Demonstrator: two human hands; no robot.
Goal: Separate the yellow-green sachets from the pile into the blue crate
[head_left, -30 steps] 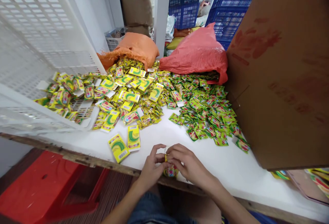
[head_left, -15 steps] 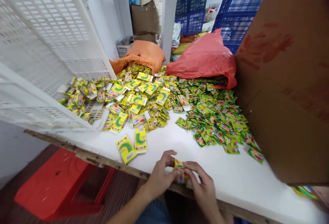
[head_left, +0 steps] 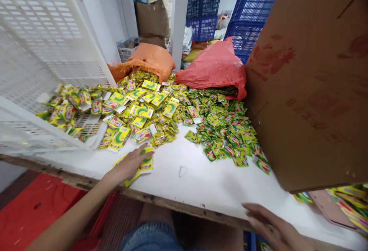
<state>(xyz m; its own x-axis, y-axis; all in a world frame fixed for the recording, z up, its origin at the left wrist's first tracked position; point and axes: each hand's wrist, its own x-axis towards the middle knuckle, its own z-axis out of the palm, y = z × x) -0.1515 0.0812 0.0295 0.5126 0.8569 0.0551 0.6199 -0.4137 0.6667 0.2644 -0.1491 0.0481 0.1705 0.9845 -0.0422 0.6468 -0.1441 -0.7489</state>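
Note:
My left hand [head_left: 130,165] reaches over the table's front left part, its fingers stretched out on a small yellow and green box [head_left: 147,162]. Another flat yellow box [head_left: 131,180] lies partly hidden under that hand. My right hand [head_left: 273,224] is off to the right at the table's front edge, fingers extended and apart, with nothing visible in them. Ahead of my left hand lies a pile of yellow boxes [head_left: 119,138], some with open white flaps. To its right spreads a heap of small green sachets [head_left: 227,136].
A white plastic crate [head_left: 99,136] tipped on its side holds sachets and boxes at left. Behind are an orange sack [head_left: 152,59] and a red sack [head_left: 212,65]. A large cardboard box [head_left: 304,128] stands at right, a red stool [head_left: 37,212] below left.
My hands were together on a small yellow-and-red packet; now they are apart and the packet no longer shows. My left hand moved left onto the boxes, my right hand moved right. The view shifted.

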